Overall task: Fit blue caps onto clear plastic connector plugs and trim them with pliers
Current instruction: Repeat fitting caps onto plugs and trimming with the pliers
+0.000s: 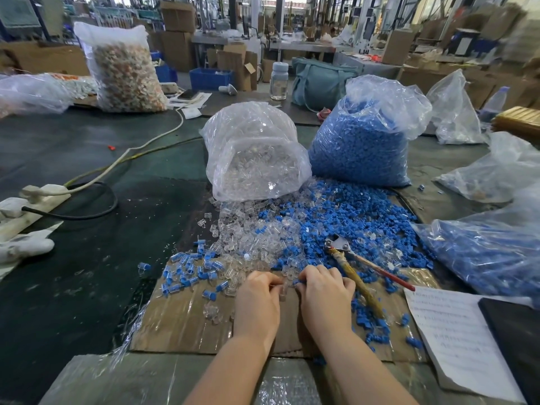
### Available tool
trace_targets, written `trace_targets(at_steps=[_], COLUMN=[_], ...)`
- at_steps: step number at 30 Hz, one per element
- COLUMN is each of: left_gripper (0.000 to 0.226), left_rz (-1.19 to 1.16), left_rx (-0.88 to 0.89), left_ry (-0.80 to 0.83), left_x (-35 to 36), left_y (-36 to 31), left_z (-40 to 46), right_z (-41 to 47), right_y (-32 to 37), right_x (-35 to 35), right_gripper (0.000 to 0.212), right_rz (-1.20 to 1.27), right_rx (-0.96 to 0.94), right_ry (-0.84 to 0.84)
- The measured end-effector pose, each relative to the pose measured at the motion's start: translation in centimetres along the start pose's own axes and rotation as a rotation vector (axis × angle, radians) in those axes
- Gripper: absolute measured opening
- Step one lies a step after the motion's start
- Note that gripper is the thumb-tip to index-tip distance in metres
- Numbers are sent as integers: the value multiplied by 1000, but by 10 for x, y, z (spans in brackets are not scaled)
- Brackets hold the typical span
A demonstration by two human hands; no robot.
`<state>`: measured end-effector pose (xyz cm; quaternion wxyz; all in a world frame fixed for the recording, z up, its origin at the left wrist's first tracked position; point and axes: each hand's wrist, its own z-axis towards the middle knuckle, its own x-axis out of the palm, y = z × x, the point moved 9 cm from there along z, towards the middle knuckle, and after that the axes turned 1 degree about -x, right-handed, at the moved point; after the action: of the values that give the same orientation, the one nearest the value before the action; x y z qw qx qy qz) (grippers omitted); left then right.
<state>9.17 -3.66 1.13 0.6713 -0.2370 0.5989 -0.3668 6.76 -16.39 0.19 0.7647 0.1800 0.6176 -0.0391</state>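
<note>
Step in hand, as judged: fitting a cap to a plug; trimming not yet begun.

Left hand [257, 296]: fingers curled, pinching a clear plug [283, 291] over the near middle of the cardboard sheet [181, 323].

Right hand [324, 290]: fingers curled beside the left hand, fingertips at the plug; a bit of blue shows at them, probably a cap, too small to be sure.

Next move calls for: pressing the cap home squarely, then taking up the pliers.

Pliers [355, 267]: lying on the sheet just right of the right hand, untouched, jaws pointing away, one handle wrapped in yellowish tape, one red.

Plug: small, transparent, hard to make out against the cardboard.

Capped plugs [187, 273]: a loose group at the sheet's far left part.

Loose plugs and caps [295, 229]: mixed heap at the sheet's far edge, spilled from a clear bag [254, 150] and a blue-filled bag [362, 144].
</note>
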Motion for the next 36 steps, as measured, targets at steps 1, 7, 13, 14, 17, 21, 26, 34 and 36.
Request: trace_targets(at_steps=[1, 7, 13, 14, 17, 21, 26, 34, 36], left_gripper=[14, 15, 30, 27, 18, 17, 15, 13, 10], left_rz=[-23, -171, -402, -433, -527, -652, -682, -681, -682], left_rx=[-21, -159, -324, -345, -391, -413, -420, -436, -439], left_ry=[-1, -3, 11, 13, 19, 20, 38, 53, 69], left_x=[0, -1, 3, 4, 5, 6, 11, 11, 11], left_y=[2, 15, 32, 34, 37, 37, 40, 39, 39], left_z=[-1, -8, -15, -16, -16, -17, -19, -21, -22], right_z=[0, -7, -15, -17, -20, -22, -26, -27, -28], right_y=[0, 3, 7, 7, 7, 10, 8, 8, 8], right_x=[-1, -12, -15, -17, -19, -20, -13, -12, -11], right_gripper=[8, 10, 18, 18, 13, 6, 3, 7, 8], right_rz=[10, 107, 303, 351, 453, 535, 606, 707, 645], right_rx=[-4, -43, -79, -73, -50, -31, 25, 50, 47], right_ry=[-9, -74, -62, -72, -76, -79, -57, -40, -44])
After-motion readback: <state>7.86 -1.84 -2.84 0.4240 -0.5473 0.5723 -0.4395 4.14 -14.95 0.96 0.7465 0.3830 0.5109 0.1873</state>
